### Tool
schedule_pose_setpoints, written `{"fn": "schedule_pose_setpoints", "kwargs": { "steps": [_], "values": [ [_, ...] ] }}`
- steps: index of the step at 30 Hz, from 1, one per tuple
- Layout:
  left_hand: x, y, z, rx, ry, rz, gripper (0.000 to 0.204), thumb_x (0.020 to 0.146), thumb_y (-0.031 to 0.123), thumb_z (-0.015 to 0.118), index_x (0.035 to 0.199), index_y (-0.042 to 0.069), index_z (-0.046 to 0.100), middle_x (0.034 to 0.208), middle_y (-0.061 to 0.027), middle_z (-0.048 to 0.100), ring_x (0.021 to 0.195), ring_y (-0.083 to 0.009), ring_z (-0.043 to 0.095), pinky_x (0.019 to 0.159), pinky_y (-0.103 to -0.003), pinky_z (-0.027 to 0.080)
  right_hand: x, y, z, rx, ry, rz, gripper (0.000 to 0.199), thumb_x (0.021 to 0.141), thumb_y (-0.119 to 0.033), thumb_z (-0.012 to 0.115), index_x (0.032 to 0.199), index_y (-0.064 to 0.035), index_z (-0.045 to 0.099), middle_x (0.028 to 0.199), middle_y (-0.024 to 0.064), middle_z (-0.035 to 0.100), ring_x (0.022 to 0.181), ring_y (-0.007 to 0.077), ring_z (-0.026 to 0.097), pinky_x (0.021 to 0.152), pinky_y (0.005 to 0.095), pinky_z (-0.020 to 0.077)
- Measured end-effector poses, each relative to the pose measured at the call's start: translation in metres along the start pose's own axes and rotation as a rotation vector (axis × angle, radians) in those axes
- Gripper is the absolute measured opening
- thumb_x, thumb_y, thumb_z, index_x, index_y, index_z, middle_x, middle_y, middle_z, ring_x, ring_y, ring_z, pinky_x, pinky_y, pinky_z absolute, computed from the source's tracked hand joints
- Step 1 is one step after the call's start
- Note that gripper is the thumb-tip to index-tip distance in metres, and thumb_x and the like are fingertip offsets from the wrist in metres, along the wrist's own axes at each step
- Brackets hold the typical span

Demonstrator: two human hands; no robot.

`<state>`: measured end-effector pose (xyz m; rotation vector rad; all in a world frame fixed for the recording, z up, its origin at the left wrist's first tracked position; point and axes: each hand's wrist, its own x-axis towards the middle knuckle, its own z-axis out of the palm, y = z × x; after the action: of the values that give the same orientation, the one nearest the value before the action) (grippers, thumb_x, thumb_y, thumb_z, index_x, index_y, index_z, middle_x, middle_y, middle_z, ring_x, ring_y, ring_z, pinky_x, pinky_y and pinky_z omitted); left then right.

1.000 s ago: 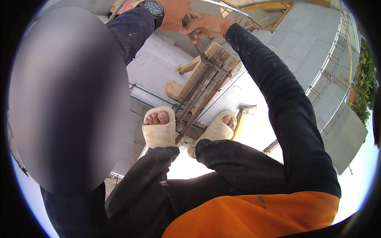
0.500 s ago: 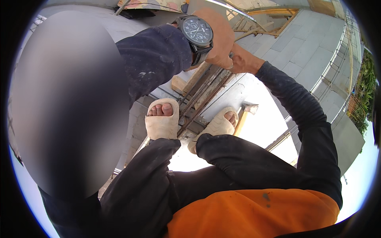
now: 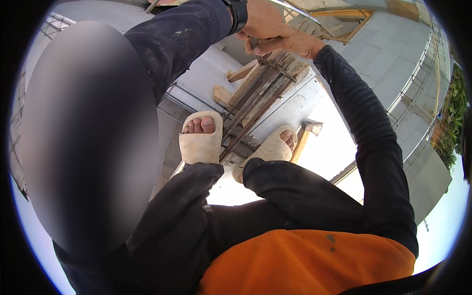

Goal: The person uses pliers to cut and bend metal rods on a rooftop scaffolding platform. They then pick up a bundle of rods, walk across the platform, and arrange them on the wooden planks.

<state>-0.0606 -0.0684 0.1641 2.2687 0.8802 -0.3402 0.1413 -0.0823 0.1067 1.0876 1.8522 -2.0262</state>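
Observation:
Both my hands meet at the top of the view, beyond my feet. My left hand (image 3: 265, 20), with a dark watch on its wrist, is closed around the upper part of a dark metal bar (image 3: 254, 45). My right hand (image 3: 291, 43) reaches in from the right and touches the left, its fingers wrapped at the same bar. Much of the bar is hidden by the fingers. Just below the hands, a rusty metal piece (image 3: 281, 68) lies across long timber boards and rusty rods (image 3: 260, 93). Whether it joins the bar I cannot tell.
My sandalled feet (image 3: 201, 142) straddle the boards and rods. By the right sandal lies a wooden-handled tool (image 3: 301, 145) with a metal head. Grey block walling (image 3: 388, 54) and wire reinforcement (image 3: 418, 83) run along the right. A blurred oval covers the left side.
Both hands have moved up and away in the view, still together. The watch face has turned out of sight, and the metal bar and rusty piece below the hands now show.

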Motion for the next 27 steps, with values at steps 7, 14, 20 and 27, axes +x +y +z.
{"fn": "schedule_pose_setpoints", "kwargs": {
  "steps": [7,14,20,27],
  "values": [
    [-0.018,-0.057,0.005,-0.694,-0.174,-0.689,0.059,0.102,0.055,0.044,0.095,0.004,0.072,0.069,-0.0075,0.061,0.056,-0.0189,0.052,0.052,-0.036,0.039,0.055,-0.01,0.039,-0.287,0.43,-0.15,0.06,0.075,-0.04,0.089,0.116,-0.0035,0.066,0.09,0.0038,0.065,0.075,0.0164,0.061,0.074,0.034,0.051],
    [-0.018,-0.087,0.022,-0.757,0.029,-0.746,0.059,0.104,0.055,0.046,0.113,0.002,0.071,0.081,-0.0106,0.068,0.064,-0.0203,0.059,0.058,-0.035,0.047,0.082,0.021,0.006,0.192,0.151,-0.077,0.056,0.085,-0.011,0.067,0.138,0.0,0.053,0.099,0.0056,0.066,0.088,0.016,0.064,0.078,0.0342,0.0539],
    [-0.032,-0.037,0.016,-0.639,0.511,-0.101,0.057,0.098,0.055,0.06,0.121,0.004,0.068,0.091,-0.0135,0.069,0.061,-0.0182,0.063,0.056,-0.033,0.052,0.05,0.014,-0.017,0.046,-0.08,-0.056,0.041,0.093,-0.014,0.064,0.132,-0.0037,0.064,0.112,0.0062,0.069,0.1,0.0162,0.065,0.09,0.0361,0.0542],
    [-0.055,0.037,0.03,-0.367,0.233,0.077,0.061,0.094,0.04,0.067,0.148,0.014,0.057,0.138,-0.0145,0.063,0.132,-0.0299,0.057,0.109,-0.045,0.047,-0.029,-0.007,0.012,0.025,-0.161,0.024,0.065,0.081,-0.009,0.08,0.143,-0.0078,0.06,0.133,0.0115,0.066,0.127,0.0248,0.058,0.111,0.0392,0.0444]
  ]
}}
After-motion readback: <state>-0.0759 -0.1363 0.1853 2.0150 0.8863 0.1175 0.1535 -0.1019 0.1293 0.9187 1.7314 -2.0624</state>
